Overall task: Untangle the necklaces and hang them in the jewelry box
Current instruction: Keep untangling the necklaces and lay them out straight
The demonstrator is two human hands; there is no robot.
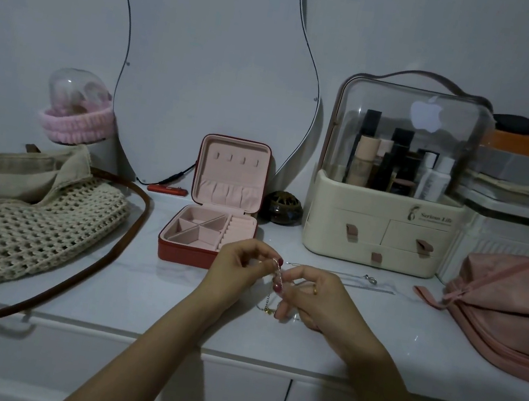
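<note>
My left hand (238, 267) and right hand (314, 295) pinch a tangled necklace (273, 286) between their fingers (281, 302). Just beyond my left fingers, the jewelry box (214, 223) stands open, compartments bare. Another necklace (348, 276) lies on the counter (143, 299) beyond my right.

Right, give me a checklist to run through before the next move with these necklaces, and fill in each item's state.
1. Jewelry box open, lid upright: ok.
2. Hooks in the lid free, nothing hanging from them: ok.
3. Left hand and right hand both pinching the beaded necklace: ok.
4. Beaded necklace free of knots: cannot tell, the fingers hide part of it and the chain is too fine.
5. Silver necklace within view on the tabletop, behind the right hand: ok.
6. Silver necklace separate from the held one: cannot tell.
</note>
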